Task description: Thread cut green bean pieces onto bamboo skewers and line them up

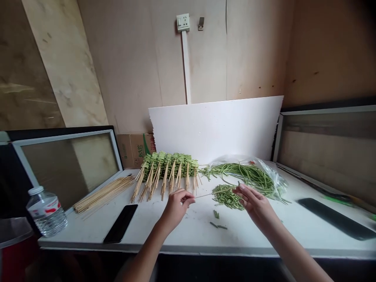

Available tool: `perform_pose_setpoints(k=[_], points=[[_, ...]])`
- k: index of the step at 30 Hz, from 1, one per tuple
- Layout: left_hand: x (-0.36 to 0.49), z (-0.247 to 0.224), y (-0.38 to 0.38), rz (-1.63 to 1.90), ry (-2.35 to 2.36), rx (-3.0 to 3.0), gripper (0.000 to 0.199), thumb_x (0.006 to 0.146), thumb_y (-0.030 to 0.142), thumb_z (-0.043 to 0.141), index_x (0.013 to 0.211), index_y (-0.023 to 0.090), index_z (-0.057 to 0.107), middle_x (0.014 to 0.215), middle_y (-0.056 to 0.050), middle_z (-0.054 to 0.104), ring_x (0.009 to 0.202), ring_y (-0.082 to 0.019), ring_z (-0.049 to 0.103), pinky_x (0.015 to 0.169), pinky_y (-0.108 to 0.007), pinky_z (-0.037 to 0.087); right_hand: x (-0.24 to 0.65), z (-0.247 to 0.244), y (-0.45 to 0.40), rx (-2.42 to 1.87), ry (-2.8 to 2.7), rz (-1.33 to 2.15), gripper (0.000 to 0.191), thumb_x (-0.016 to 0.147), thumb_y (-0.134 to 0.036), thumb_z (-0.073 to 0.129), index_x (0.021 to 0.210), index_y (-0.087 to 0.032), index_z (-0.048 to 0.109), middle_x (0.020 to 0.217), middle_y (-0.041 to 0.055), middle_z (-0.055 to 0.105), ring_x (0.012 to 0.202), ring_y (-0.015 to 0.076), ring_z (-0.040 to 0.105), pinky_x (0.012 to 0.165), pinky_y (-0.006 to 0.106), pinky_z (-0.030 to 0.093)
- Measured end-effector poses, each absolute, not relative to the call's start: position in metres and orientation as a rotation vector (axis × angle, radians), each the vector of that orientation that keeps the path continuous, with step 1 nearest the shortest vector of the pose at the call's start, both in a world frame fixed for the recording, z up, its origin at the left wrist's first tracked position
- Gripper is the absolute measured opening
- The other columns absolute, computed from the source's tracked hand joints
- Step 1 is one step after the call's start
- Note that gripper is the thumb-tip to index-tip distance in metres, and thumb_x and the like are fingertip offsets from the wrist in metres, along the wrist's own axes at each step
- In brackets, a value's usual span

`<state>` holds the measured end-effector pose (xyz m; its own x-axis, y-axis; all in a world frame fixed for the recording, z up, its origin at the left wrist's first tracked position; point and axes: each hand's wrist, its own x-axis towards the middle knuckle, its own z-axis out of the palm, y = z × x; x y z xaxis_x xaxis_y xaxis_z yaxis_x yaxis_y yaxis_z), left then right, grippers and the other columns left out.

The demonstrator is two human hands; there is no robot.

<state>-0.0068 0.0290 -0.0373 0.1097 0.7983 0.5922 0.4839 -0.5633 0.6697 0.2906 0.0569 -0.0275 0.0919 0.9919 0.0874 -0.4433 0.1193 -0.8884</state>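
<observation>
My left hand point(178, 203) is closed in a pinch on one end of a thin bamboo skewer point(203, 195), which runs roughly level toward the right. At its other end, my right hand point(251, 199) pinches a short piece of green bean point(239, 183); whether the skewer's tip is in the piece, I cannot tell. Beneath and between the hands lies a heap of cut bean pieces point(225, 196), partly covered by my right fingers. A few loose pieces point(218, 225) rest nearer the front. Behind my left hand, filled bean skewers point(170, 166) are stacked with their bare sticks toward me.
Long uncut beans point(249, 174) spill from a clear plastic bag point(276, 176) at back right. Bare skewers point(104, 192) lie in a bundle at left, near a black phone point(121, 224) and a water bottle point(47, 213). A dark flat object point(335, 217) lies right. A white board point(214, 131) stands behind.
</observation>
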Motion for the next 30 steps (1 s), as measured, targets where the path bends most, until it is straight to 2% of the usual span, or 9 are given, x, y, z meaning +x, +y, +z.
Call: perform_pose_setpoints(k=[4, 8, 11, 16, 20, 24, 27, 30], points=[[-0.004, -0.037, 0.027, 1.45, 1.229, 2.113, 0.011, 0.093, 0.02, 0.068, 0.088, 0.018, 0.077, 0.083, -0.004, 0.071, 0.065, -0.014, 0.063, 0.062, -0.025, 0.049, 0.287, -0.027, 0.056, -0.881, -0.852, 1.205, 0.043, 0.055, -0.054, 0.096, 0.085, -0.027, 0.082, 0.097, 0.006, 0.077, 0.108, 0.028, 0.068, 0.062, 0.024, 0.057], [0.001, -0.039, 0.025, 1.497, 1.228, 2.176, 0.018, 0.096, 0.013, 0.061, 0.087, 0.016, 0.076, 0.083, -0.005, 0.072, 0.076, -0.017, 0.067, 0.071, -0.026, 0.051, 0.281, -0.018, 0.045, -0.939, -0.856, 1.089, 0.043, 0.056, -0.053, 0.096, 0.085, -0.025, 0.083, 0.102, 0.0075, 0.075, 0.114, 0.0287, 0.063, 0.062, 0.023, 0.056], [0.005, -0.045, 0.026, 1.522, 1.214, 2.18, 0.025, 0.095, 0.006, 0.053, 0.087, 0.015, 0.075, 0.082, -0.006, 0.071, 0.077, -0.017, 0.068, 0.071, -0.026, 0.052, 0.277, -0.014, 0.04, -0.925, -0.838, 1.058, 0.041, 0.056, -0.05, 0.096, 0.084, -0.023, 0.083, 0.101, 0.0074, 0.074, 0.105, 0.0255, 0.064, 0.061, 0.021, 0.055], [0.006, -0.054, 0.03, 1.539, 1.24, 2.169, 0.031, 0.088, -0.002, 0.048, 0.085, 0.015, 0.073, 0.079, -0.005, 0.068, 0.071, -0.016, 0.065, 0.067, -0.025, 0.051, 0.273, -0.018, 0.038, -0.895, -0.818, 1.067, 0.039, 0.058, -0.048, 0.096, 0.085, -0.023, 0.083, 0.098, 0.0049, 0.073, 0.078, 0.0168, 0.061, 0.059, 0.022, 0.053], [0.005, -0.051, 0.029, 1.502, 1.226, 2.152, 0.031, 0.089, -0.002, 0.047, 0.085, 0.014, 0.073, 0.077, -0.004, 0.067, 0.069, -0.015, 0.063, 0.067, -0.025, 0.05, 0.272, -0.017, 0.036, -0.899, -0.803, 1.087, 0.04, 0.057, -0.048, 0.096, 0.085, -0.023, 0.082, 0.098, 0.0038, 0.071, 0.075, 0.0149, 0.059, 0.058, 0.021, 0.053], [0.005, -0.042, 0.025, 1.414, 1.208, 2.111, 0.025, 0.099, 0.012, 0.051, 0.089, 0.016, 0.074, 0.079, -0.004, 0.069, 0.068, -0.014, 0.063, 0.065, -0.024, 0.049, 0.275, -0.013, 0.036, -0.942, -0.818, 1.077, 0.042, 0.056, -0.049, 0.096, 0.086, -0.024, 0.082, 0.099, 0.0044, 0.071, 0.077, 0.0163, 0.059, 0.056, 0.021, 0.054], [0.005, -0.037, 0.023, 1.42, 1.216, 2.043, 0.013, 0.096, 0.018, 0.062, 0.094, 0.017, 0.075, 0.087, -0.005, 0.072, 0.068, -0.014, 0.064, 0.063, -0.023, 0.049, 0.278, -0.01, 0.037, -0.979, -0.794, 1.053, 0.042, 0.057, -0.051, 0.095, 0.087, -0.025, 0.082, 0.103, 0.0057, 0.072, 0.088, 0.0199, 0.062, 0.056, 0.02, 0.055], [0.005, -0.037, 0.023, 1.477, 1.254, 2.022, 0.01, 0.092, 0.018, 0.068, 0.088, 0.017, 0.076, 0.08, -0.003, 0.071, 0.067, -0.014, 0.064, 0.064, -0.023, 0.049, 0.279, -0.008, 0.038, -0.984, -0.777, 1.039, 0.042, 0.059, -0.053, 0.094, 0.087, -0.025, 0.081, 0.106, 0.007, 0.072, 0.105, 0.0239, 0.062, 0.058, 0.019, 0.056]])
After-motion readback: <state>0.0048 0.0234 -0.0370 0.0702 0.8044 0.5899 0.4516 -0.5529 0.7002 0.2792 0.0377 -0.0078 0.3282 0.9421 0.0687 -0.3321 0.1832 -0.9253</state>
